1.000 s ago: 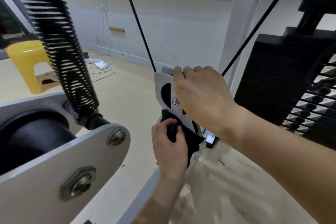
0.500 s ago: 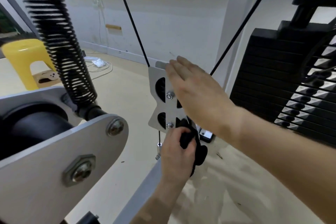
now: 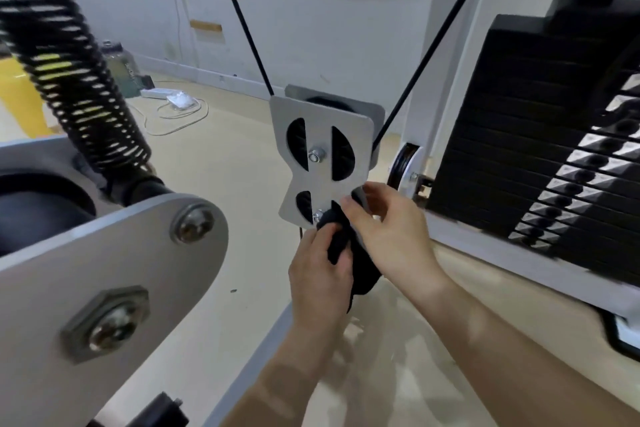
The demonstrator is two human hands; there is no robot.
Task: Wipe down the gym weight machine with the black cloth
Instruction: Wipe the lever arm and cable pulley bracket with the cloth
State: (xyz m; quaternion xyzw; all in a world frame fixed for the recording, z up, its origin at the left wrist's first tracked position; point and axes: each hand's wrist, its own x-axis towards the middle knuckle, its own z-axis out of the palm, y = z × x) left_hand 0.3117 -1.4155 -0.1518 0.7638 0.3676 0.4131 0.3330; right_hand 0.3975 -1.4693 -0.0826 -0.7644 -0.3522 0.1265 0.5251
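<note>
A grey metal pulley bracket (image 3: 320,135) of the weight machine hangs on two black cables (image 3: 242,21) in the middle of the view. My left hand (image 3: 320,270) grips the bunched black cloth (image 3: 337,239) against the bracket's lower end, near the lower bolt. My right hand (image 3: 384,229) is at the bracket's lower right edge, its fingers curled round that edge beside the cloth. The cloth's tail (image 3: 363,274) hangs down between my two hands.
The black weight stack (image 3: 536,149) stands at the right behind a grey frame rail (image 3: 519,260). A large grey plate with bolts (image 3: 114,270) and a black coil spring (image 3: 76,80) fill the left foreground. White cables and a power strip (image 3: 173,100) lie on the floor.
My right hand has come down from the top of the bracket to its lower right edge. My left hand with the cloth stays at the bracket's lower end.
</note>
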